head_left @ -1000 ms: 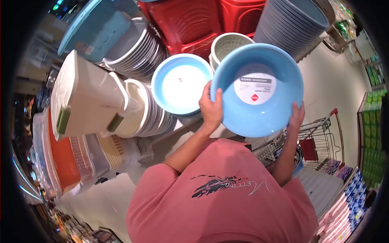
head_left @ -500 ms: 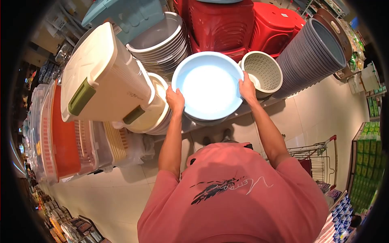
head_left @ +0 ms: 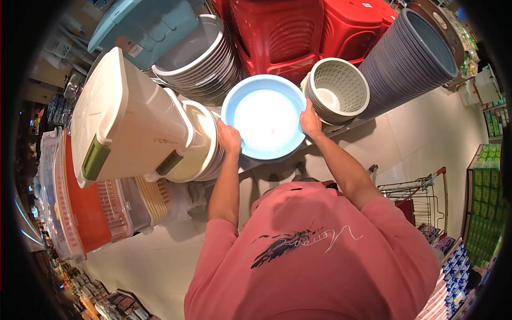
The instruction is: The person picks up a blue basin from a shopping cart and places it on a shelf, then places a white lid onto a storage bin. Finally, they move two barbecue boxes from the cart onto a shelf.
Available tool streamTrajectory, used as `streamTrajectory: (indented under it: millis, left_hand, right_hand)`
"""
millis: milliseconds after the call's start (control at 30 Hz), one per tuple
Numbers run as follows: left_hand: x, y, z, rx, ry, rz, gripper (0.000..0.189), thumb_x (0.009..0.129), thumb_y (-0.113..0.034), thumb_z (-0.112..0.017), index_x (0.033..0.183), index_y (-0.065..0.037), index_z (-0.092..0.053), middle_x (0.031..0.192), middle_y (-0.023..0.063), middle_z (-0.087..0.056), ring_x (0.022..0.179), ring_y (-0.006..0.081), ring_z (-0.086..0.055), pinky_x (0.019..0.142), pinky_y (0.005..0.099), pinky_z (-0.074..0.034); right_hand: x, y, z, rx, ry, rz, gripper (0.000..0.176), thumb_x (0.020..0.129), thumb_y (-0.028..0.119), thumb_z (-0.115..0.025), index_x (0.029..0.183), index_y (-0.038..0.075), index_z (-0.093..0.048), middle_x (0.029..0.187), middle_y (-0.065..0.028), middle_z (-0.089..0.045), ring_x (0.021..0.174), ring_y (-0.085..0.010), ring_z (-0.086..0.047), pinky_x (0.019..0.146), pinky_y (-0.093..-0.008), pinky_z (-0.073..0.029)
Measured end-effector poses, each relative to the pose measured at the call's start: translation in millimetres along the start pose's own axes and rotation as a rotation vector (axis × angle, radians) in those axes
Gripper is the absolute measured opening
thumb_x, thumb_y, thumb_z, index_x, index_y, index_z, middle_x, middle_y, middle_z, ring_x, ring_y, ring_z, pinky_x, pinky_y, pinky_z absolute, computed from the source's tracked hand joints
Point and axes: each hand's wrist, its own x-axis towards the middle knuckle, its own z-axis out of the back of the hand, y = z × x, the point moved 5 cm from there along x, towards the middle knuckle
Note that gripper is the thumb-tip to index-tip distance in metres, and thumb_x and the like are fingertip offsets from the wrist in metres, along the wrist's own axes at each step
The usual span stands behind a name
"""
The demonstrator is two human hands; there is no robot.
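Left grip (head_left: pixel 229 137), just right of the cream lidded storage bin (head_left: pixel 128 117), clasps the left rim of the light blue basin (head_left: pixel 265 117). Basin rests on the shelf (head_left: pixel 349 126), mouth toward me. My right grip (head_left: pixel 310 121) clasps its right rim, beside a cream perforated basket (head_left: pixel 338 90).

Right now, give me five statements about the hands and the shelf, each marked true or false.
1. The left hand and the right hand both grip the blue basin by its rim. True.
2. The blue basin is full of fruit. False: it is empty.
3. A beige perforated basket sits just beside the right hand. True.
4. Green stools stand behind the basin. False: the stools there are red.
5. A trolley waits on the person's left. False: the shopping cart is on the right.
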Motion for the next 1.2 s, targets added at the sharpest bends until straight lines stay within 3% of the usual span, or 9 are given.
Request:
streamTrajectory:
  millis: [567, 667, 733, 1200]
  left_hand:
    - [0.3, 5.0, -5.3, 0.095, -0.054, -0.025, 0.044, 0.088, -0.009, -0.056, 0.129, 0.002, -0.046, 0.113, 0.0260, -0.062, 0.102, 0.0441, -0.060, 0.088, 0.0501, -0.045]
    - [-2.0, 0.8, -1.2, 0.051, -0.099, -0.052, 0.037, 0.087, -0.010, -0.058, 0.121, 0.001, -0.048, 0.108, 0.0260, -0.063, 0.099, 0.0452, -0.061, 0.086, 0.0522, -0.046]
    - [-2.6, -1.4, 0.1, 0.066, -0.038, -0.008, 0.044, 0.089, -0.011, -0.056, 0.131, 0.000, -0.045, 0.113, 0.0258, -0.063, 0.102, 0.0438, -0.061, 0.087, 0.0508, -0.046]
    - [-3.4, -5.9, 3.3, 0.067, -0.051, -0.019, 0.044, 0.089, -0.014, -0.057, 0.130, -0.001, -0.044, 0.107, 0.0274, -0.064, 0.098, 0.0452, -0.062, 0.085, 0.0517, -0.046]
  right_hand:
    - [-0.3, -13.2, -4.9, 0.165, -0.044, 0.061, 0.053, 0.094, 0.017, -0.051, 0.141, 0.011, -0.029, 0.125, -0.0272, -0.056, 0.110, -0.0452, -0.056, 0.094, -0.0524, -0.043]
    - [0.1, -15.6, -5.9, 0.181, -0.042, 0.051, 0.050, 0.094, 0.018, -0.051, 0.139, 0.010, -0.031, 0.124, -0.0274, -0.056, 0.110, -0.0455, -0.056, 0.094, -0.0523, -0.043]
    - [-0.5, -15.4, -5.3, 0.183, -0.043, 0.046, 0.050, 0.094, 0.018, -0.051, 0.139, 0.010, -0.031, 0.124, -0.0272, -0.056, 0.111, -0.0452, -0.056, 0.094, -0.0521, -0.043]
    - [-1.2, -12.9, -2.7, 0.185, -0.027, 0.020, 0.048, 0.095, 0.021, -0.049, 0.139, 0.012, -0.031, 0.126, -0.0255, -0.055, 0.112, -0.0441, -0.056, 0.095, -0.0517, -0.043]
